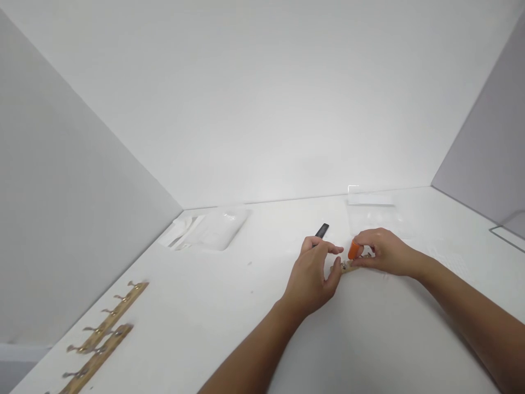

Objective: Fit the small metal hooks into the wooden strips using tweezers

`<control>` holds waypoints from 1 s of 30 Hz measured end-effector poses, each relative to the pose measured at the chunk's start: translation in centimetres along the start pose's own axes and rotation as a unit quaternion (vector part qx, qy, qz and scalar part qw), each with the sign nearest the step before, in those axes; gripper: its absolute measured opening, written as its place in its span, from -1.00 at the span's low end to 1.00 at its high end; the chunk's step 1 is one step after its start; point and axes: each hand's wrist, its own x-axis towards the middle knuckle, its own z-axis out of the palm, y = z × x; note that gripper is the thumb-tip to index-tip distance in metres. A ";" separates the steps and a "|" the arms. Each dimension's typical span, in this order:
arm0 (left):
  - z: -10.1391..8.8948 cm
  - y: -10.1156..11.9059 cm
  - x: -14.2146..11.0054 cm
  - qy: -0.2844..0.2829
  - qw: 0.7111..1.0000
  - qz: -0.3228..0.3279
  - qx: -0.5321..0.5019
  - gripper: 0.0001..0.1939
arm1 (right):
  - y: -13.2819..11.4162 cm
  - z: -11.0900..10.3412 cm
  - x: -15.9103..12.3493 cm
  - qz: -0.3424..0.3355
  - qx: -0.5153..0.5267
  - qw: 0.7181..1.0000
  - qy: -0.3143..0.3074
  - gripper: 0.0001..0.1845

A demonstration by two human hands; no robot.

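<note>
My right hand (379, 251) is closed on a small orange cylinder-shaped piece (353, 249), held tilted just above a short wooden hook rack (346, 267). Its thumb reaches down to the rack's edge, and metal hooks show beside the fingers. At the rack's left end is my left hand (315, 271), with index finger and thumb spread apart. The thumb tip is at the wood; whether it presses on it I cannot tell. A black stick-like tool (322, 230) sticks out behind the left fingers, its lower end hidden by them.
Two wooden hook racks, a farther one (118, 314) and a nearer one (102, 353), lie at the table's left. A clear plastic bag (217, 229) lies at the back left. Another clear package (375, 216) is behind my right hand. White panels enclose the table.
</note>
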 end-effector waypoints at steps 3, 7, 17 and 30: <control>0.1 -0.1 -0.1 0.003 1.000 0.001 0.001 -0.81 | 0.0 0.1 0.1 -0.025 -0.029 0.999 0.004 -0.80; 0.2 -0.2 -0.1 0.003 1.000 -0.006 -0.006 -0.80 | -0.5 0.1 0.1 -0.030 -0.044 0.999 0.002 -0.77; 0.1 -0.4 0.1 0.013 1.000 -0.017 -0.007 -0.79 | -0.9 0.2 -0.1 -0.033 -0.070 0.997 0.005 -0.91; 0.1 -1.1 0.3 0.011 1.000 -0.014 -0.002 -0.87 | -0.5 0.6 -0.2 -0.053 -0.067 0.996 0.019 -0.89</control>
